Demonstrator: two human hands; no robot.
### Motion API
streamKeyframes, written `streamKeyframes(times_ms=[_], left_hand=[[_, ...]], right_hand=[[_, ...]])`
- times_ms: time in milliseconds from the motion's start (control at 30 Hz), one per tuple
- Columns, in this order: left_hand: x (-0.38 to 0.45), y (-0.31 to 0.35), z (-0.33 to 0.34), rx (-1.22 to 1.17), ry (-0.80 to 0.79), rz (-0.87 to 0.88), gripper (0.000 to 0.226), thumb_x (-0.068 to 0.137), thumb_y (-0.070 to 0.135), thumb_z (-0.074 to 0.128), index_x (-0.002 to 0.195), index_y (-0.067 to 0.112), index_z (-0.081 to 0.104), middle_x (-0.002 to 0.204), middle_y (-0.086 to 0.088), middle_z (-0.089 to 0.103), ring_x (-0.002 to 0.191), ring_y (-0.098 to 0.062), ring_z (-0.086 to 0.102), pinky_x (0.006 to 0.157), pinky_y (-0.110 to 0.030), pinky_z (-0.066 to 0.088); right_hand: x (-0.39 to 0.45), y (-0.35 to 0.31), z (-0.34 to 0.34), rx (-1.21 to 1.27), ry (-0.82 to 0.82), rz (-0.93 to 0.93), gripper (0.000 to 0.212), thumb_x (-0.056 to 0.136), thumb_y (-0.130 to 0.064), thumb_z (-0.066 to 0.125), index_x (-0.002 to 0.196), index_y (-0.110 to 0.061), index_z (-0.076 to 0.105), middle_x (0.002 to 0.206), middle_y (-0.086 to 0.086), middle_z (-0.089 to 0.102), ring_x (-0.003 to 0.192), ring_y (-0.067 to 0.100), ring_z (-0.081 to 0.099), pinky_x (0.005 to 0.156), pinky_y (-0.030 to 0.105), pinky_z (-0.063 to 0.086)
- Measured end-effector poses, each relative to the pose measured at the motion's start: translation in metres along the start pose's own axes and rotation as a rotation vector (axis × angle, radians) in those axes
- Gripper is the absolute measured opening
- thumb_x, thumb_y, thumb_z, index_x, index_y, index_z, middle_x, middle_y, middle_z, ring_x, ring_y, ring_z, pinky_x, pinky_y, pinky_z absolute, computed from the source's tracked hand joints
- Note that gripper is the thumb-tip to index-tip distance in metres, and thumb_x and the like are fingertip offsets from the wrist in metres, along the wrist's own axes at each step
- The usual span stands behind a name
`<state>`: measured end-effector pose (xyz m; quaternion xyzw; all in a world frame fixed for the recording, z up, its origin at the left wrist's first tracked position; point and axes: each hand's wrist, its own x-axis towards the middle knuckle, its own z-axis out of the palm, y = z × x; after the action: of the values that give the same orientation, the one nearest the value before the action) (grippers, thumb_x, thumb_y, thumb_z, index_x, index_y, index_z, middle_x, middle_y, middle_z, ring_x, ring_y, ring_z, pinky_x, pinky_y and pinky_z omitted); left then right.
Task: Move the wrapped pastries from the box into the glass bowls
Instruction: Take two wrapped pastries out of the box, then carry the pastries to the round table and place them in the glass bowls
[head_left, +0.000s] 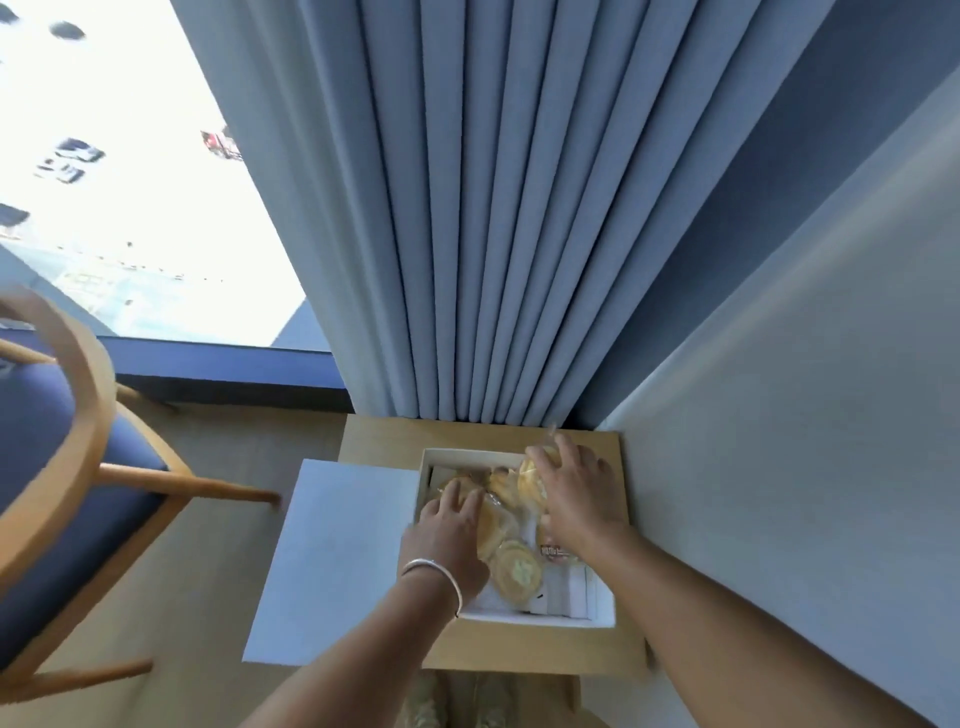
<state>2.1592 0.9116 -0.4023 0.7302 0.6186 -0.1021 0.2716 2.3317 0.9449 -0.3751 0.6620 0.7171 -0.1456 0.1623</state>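
Both hands are down inside the white box (519, 618). The left hand (449, 525) lies on the pastries at the box's far left, fingers stretched forward and only slightly bent over a wrapped pastry (457, 486); whether it grips that piece or merely rests on it cannot be told. A silver bangle (434, 569) circles that wrist. The right hand (576, 493) reaches to the far right corner, its fingers spread and curved down over a pale round pastry in clear wrap (532, 480). It looks to be closing on it, though the fingertips are hidden and the grip is uncertain.

Nearer the person, a round yellow pastry (517, 571) lies untouched, with a browner one (493, 527) just beyond it, between the two wrists. A small red-labelled packet (558, 553) shows under the right forearm.

The task looks to be at its start, or close to it: several pastries remain in the box and none is seen anywhere else. No glass bowl appears in view, so how many pieces have already gone over is not knowable.

The box sits on a small wooden worktop (379, 436), its lid (337, 551) folded open to the left. Motion blur smears the pastries together, so their count is unclear. The arms hide part of the box, and the worktop's near edge is cut off behind them.
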Motion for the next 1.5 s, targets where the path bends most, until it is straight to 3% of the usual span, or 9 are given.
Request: streamKeyframes(times_ms=[133,267,500,700,900,1067,1300,1500], left_hand=[[-0.027,-0.023,-0.063,-0.036,0.102,-0.06,0.084,0.08,0.037,0.066,0.148,0.034,0.017,0.161,0.002,0.008,0.137,-0.026,0.033,0.099,-0.041,0.044],[-0.061,-0.057,-0.117,-0.088,0.287,-0.144,0.077,0.077,0.026,0.064,0.141,0.036,0.022,0.157,0.007,0.013,0.133,-0.022,0.036,0.093,-0.037,0.048],[-0.141,-0.139,-0.157,-0.114,0.486,-0.416,0.073,0.08,0.034,0.064,0.142,0.032,0.025,0.152,0.007,0.02,0.127,-0.022,0.04,0.092,-0.036,0.046],[-0.252,-0.214,-0.127,-0.126,0.535,-0.776,0.08,0.076,0.039,0.069,0.143,0.031,0.026,0.154,0.003,0.018,0.127,-0.023,0.041,0.089,-0.038,0.046],[-0.371,-0.248,-0.078,-0.219,0.586,-1.107,0.086,0.072,0.04,0.07,0.145,0.03,0.026,0.153,0.006,0.019,0.125,-0.021,0.042,0.091,-0.037,0.047],[-0.459,-0.255,-0.037,-0.307,0.59,-1.345,0.084,0.074,0.037,0.068,0.144,0.033,0.024,0.156,0.009,0.014,0.125,-0.022,0.044,0.085,-0.037,0.047],[-0.565,-0.265,0.022,-0.393,0.655,-1.582,0.073,0.071,0.027,0.066,0.136,0.033,0.032,0.149,0.006,0.025,0.118,-0.026,0.048,0.084,-0.037,0.046],[-0.634,-0.292,0.057,-0.46,0.692,-1.679,0.072,0.072,0.024,0.061,0.137,0.031,0.03,0.145,0.008,0.027,0.117,-0.026,0.047,0.083,-0.037,0.048]], right_hand=[[-0.009,-0.018,-0.071,-0.015,0.077,-0.046,0.086,0.079,-0.023,0.078,0.145,-0.03,0.024,0.155,0.01,0.015,0.132,0.033,0.034,0.105,0.046,0.038],[-0.008,-0.057,-0.128,-0.05,0.165,-0.151,0.084,0.079,-0.025,0.076,0.145,-0.03,0.024,0.155,0.009,0.015,0.132,0.033,0.035,0.105,0.047,0.037],[-0.004,-0.171,-0.17,-0.122,0.251,-0.421,0.075,0.083,-0.026,0.067,0.145,-0.033,0.025,0.156,0.008,0.017,0.131,0.031,0.035,0.103,0.046,0.036],[-0.032,-0.293,-0.165,-0.198,0.226,-0.715,0.093,0.071,-0.022,0.077,0.146,-0.038,0.024,0.155,0.005,0.019,0.13,0.032,0.038,0.099,0.044,0.041],[-0.101,-0.399,-0.138,-0.266,0.245,-1.105,0.083,0.076,-0.028,0.076,0.142,-0.034,0.027,0.156,0.009,0.018,0.134,0.035,0.035,0.105,0.051,0.04],[-0.173,-0.47,-0.109,-0.33,0.239,-1.367,0.083,0.076,-0.028,0.077,0.143,-0.033,0.027,0.153,0.008,0.023,0.13,0.032,0.038,0.105,0.047,0.041],[-0.269,-0.556,-0.058,-0.469,0.241,-1.608,0.083,0.079,-0.024,0.073,0.145,-0.033,0.023,0.158,0.008,0.014,0.137,0.033,0.031,0.113,0.047,0.03],[-0.338,-0.622,-0.029,-0.555,0.24,-1.721,0.077,0.078,-0.022,0.072,0.14,-0.03,0.027,0.154,0.008,0.017,0.132,0.032,0.034,0.11,0.048,0.031]])
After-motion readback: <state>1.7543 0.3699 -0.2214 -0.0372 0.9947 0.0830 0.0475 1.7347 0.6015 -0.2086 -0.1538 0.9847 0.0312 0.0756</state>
